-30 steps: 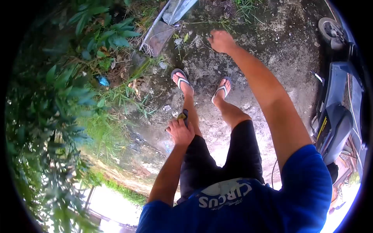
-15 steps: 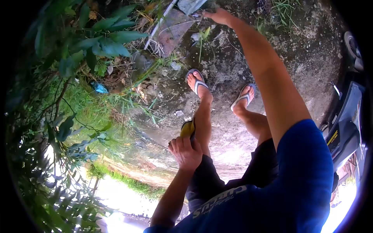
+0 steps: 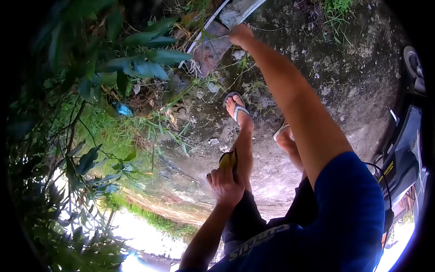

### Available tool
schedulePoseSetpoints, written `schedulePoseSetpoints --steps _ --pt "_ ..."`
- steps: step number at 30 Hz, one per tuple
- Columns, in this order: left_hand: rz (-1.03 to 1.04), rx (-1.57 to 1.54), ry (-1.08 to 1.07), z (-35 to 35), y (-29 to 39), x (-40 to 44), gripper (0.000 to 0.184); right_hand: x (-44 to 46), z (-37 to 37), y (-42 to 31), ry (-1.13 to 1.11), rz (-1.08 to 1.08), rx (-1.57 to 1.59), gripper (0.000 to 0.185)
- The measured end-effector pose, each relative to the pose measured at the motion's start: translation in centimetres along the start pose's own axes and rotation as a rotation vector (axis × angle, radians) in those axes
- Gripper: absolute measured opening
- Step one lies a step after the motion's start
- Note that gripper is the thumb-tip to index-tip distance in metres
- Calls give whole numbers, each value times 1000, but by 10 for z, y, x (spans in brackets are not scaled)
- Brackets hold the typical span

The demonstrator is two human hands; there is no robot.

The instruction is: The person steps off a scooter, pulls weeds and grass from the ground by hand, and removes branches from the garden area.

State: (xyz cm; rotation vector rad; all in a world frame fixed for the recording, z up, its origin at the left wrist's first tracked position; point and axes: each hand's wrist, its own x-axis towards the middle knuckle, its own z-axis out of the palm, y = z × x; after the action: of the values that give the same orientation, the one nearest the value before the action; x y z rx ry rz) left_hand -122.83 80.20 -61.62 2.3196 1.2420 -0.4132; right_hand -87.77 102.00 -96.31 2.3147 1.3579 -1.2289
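Note:
My left hand (image 3: 225, 187) is closed around a yellow and black object (image 3: 228, 159), held low in front of my left shin. Its rounded end shows beyond my fingers, but its kind is unclear. My right arm stretches far forward, and my right hand (image 3: 241, 36) is closed in a fist near a flat stone slab (image 3: 210, 50). Thin stem-like lines run close to this fist on both sides. What the fingers hold, if anything, is hidden. Beside the fist lies a pale, long-edged piece (image 3: 236, 13), and a small green plant (image 3: 244, 63) grows just below it.
Leafy branches (image 3: 149, 59) crowd the left side above grass (image 3: 104, 131). A scrap of blue plastic (image 3: 122, 109) lies among litter. My sandalled left foot (image 3: 236, 108) stands on rough concrete (image 3: 326, 118). A dark vehicle (image 3: 403, 163) is at the right.
My right hand has gone from extended fingers to a fist, lower in view. My left hand has shifted slightly right and down with the yellow and black object. The whole view has shifted a little.

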Motion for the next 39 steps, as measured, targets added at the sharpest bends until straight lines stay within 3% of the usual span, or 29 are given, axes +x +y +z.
schedulePoseSetpoints --steps 2,10,11,14,16,21,23,25,27,29,30,33,37,39 --pt "-35 1 -54 -4 0 -7 21 -52 -16 -10 85 201 326 34" --pt "-56 -15 -43 -5 -3 4 20 -103 -38 -19 66 60 250 31" --pt "-59 -15 -56 -9 -3 0 21 -103 -37 -22 -29 54 186 33" --pt "-58 -36 -13 -5 -4 2 20 -145 -63 -55 150 -168 68 28" --pt "-80 -31 -62 -10 -1 -1 19 -158 -93 -83 -119 -382 -142 24" --pt "-76 -46 -17 -11 -6 10 19 -41 -64 -103 528 -587 -1112 29" --pt "-89 -52 -31 -11 -9 7 19 -28 -81 -98 696 -641 -1166 33" --pt "-103 -57 -7 -14 -9 1 19 -48 -125 -94 587 -519 -881 40" --pt "-94 -96 50 -14 -8 10 19 -72 -151 -96 320 -199 -606 49" --pt "-115 -99 20 -12 -11 -3 20 -23 -103 -72 435 -173 -459 47" --pt "-118 -97 37 -10 -13 6 20 -13 -113 -76 524 -163 -389 46" --pt "-127 -113 7 -15 -13 7 21 2 -113 -84 224 -203 -474 33" --pt "-109 -116 36 -12 -18 5 21 -35 -129 -100 107 -236 -157 25" --pt "-118 -140 35 -16 -16 0 22 -52 -105 -113 216 -288 -140 23"
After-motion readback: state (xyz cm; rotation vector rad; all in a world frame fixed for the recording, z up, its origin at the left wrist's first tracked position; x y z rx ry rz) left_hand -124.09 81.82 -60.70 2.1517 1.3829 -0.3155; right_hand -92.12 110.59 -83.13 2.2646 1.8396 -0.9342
